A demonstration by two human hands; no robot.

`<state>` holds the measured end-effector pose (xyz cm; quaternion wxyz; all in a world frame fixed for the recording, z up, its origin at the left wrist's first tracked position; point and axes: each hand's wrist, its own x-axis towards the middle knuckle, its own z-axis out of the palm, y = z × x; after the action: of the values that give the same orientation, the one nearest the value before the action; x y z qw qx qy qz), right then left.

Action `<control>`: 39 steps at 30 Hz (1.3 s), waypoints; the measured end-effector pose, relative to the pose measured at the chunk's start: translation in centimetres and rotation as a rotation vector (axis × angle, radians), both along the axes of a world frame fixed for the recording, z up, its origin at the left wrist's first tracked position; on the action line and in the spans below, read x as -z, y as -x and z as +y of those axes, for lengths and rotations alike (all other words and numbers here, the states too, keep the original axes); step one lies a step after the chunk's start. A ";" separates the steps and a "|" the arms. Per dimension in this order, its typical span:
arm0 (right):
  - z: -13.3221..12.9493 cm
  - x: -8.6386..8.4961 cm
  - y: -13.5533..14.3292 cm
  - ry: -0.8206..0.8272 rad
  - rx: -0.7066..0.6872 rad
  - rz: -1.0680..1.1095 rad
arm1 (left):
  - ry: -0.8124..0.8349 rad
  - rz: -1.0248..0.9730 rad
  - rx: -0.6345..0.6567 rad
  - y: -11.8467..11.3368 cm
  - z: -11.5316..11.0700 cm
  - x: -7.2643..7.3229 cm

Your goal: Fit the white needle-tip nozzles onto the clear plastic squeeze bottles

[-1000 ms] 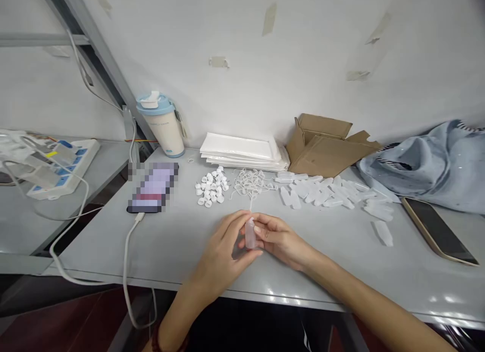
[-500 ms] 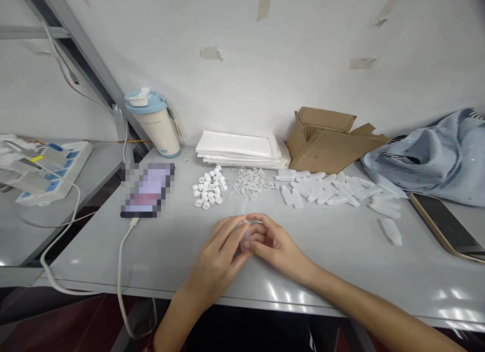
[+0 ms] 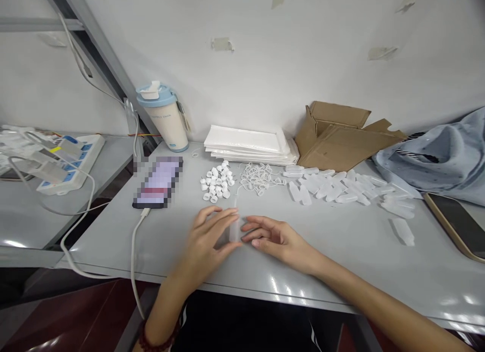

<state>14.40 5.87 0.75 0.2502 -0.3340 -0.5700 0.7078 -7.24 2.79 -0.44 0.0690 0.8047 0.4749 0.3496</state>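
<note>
Near the front middle of the table, a small translucent plastic bottle (image 3: 234, 230) with a thin white strap (image 3: 236, 198) at its top is between the fingers and thumb of my left hand (image 3: 206, 243). That hand is slightly blurred and looks closed on the bottle. To the right of it, my right hand (image 3: 278, 242) is open, its fingers curved and holding nothing, a small gap from the bottle. Beyond my hands lie a pile of white caps (image 3: 217, 181), a tangle of white straps (image 3: 259, 178) and many more translucent bottles (image 3: 333, 188) spread to the right.
Behind the piles are a stack of white padded envelopes (image 3: 246, 140) and an opened cardboard box (image 3: 341, 142). A tumbler (image 3: 168, 122) and a charging phone (image 3: 159, 183) stand left. At right are a dark phone (image 3: 456, 225) and blue cloth (image 3: 447, 162). A power strip (image 3: 71, 172) sits far left.
My right hand has come away from the bottle and opened. The left hand has shifted left with the bottle. The whole view has moved slightly as my head turned.
</note>
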 end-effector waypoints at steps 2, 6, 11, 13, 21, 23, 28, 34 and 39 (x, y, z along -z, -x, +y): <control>0.2 0.1 -0.4 -0.010 0.032 -0.042 | 0.138 -0.009 -0.044 1.5 0.1 -0.1; 0.9 -0.1 -1.2 -0.055 0.129 -0.098 | 0.374 -0.019 -0.113 3.5 0.5 -0.5; 1.6 -0.9 -1.8 -0.061 0.249 -0.155 | 0.441 0.028 -0.118 4.2 0.9 -0.8; 1.7 -1.1 -1.9 -0.057 0.274 -0.165 | 0.428 0.059 -0.102 4.3 1.0 -0.8; 2.1 -1.0 -2.3 -0.042 0.318 -0.194 | 0.220 0.302 -0.127 4.0 1.2 -1.6; 2.1 -1.1 -2.3 -0.042 0.318 -0.194 | 0.214 0.338 -0.100 3.4 1.3 -2.0; 2.2 -1.3 -2.5 -0.054 0.330 -0.189 | 0.400 0.310 0.042 3.0 1.9 -2.5; 2.6 -1.0 -2.9 -0.068 0.367 -0.186 | 0.427 0.230 0.054 4.1 2.1 -2.7; 2.6 -1.2 -3.0 -0.076 0.375 -0.191 | 0.443 0.193 0.051 4.4 2.5 -2.8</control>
<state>17.40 8.50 1.94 0.3348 -0.4901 -0.5454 0.5918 -11.65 5.28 2.33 0.2071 0.8111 0.5241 0.1567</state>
